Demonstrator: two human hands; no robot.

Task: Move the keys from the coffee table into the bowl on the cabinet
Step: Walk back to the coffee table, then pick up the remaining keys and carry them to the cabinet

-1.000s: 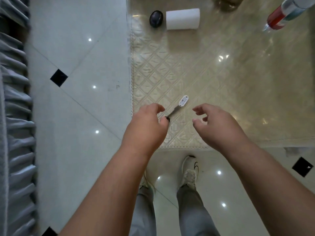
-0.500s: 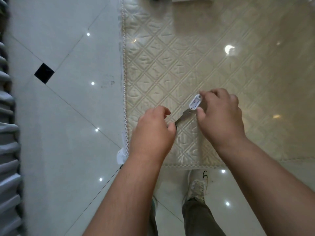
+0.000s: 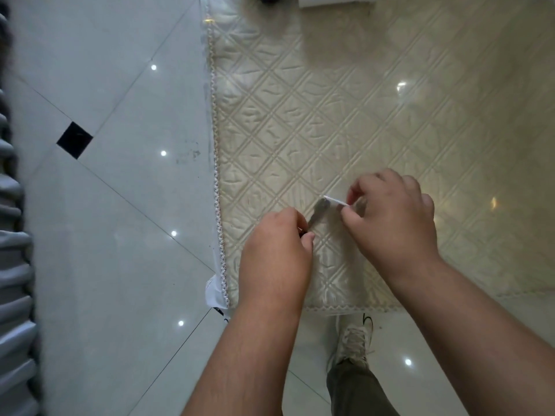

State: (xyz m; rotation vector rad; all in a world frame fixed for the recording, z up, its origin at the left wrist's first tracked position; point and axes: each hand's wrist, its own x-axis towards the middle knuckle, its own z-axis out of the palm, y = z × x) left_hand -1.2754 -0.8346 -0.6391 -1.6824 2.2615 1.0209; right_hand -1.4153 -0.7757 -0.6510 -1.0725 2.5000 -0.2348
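Both hands are on the keys at the near left part of the bench (image 3: 390,100), whose top is covered by a cream quilted cloth with a braided edge. The left hand (image 3: 274,250) has its fingers (image 3: 304,225) closed around the dark end of the small grey metal key with its flat white plastic tag (image 3: 322,207), while the right hand (image 3: 393,223) pinches the white tag between thumb and forefinger, so the tag shows edge-on. The key spans the gap between the two hands; whether it is touching the cloth or just off it cannot be told.

By my reading this is the pick-up step: the keys are gripped but not yet carried away. The next move calls for lifting them clear of the cloth, probably gathered into one hand, then turning to find the cabinet and its bowl, neither of which is in view.

No writing can be read on the tag from this angle. A dark curved mark shows on the pale laced shoe (image 3: 356,337) below the bench edge, too small to identify as a brand.
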